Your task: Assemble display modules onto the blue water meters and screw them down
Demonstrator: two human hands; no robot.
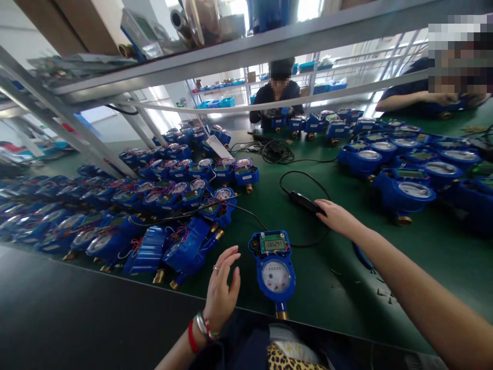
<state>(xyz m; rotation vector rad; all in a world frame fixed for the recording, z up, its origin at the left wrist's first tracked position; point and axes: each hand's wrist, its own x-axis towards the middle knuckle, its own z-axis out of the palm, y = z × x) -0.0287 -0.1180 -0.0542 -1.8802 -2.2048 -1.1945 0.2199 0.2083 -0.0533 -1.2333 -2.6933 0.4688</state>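
Note:
A blue water meter [276,272] lies face up near the table's front edge, its lit display [274,244] uncovered above the round dial. My left hand [223,288] hovers just left of it, fingers stretched and somewhat apart, holding nothing. Farther back on the right, my right hand [336,217] has its fingers closed on the near end of a slim black device with a cable [304,202]. That device rests on the green table; its cable [308,173] loops behind it. My right palm hides part of the grip.
Rows of blue meters [165,190] fill the left side; more meters [412,190] stand at right. Small screws [381,293] lie near my right forearm. A black cable bundle [277,151] sits farther back. Above is a loaded shelf [215,56]. Two people work across the table.

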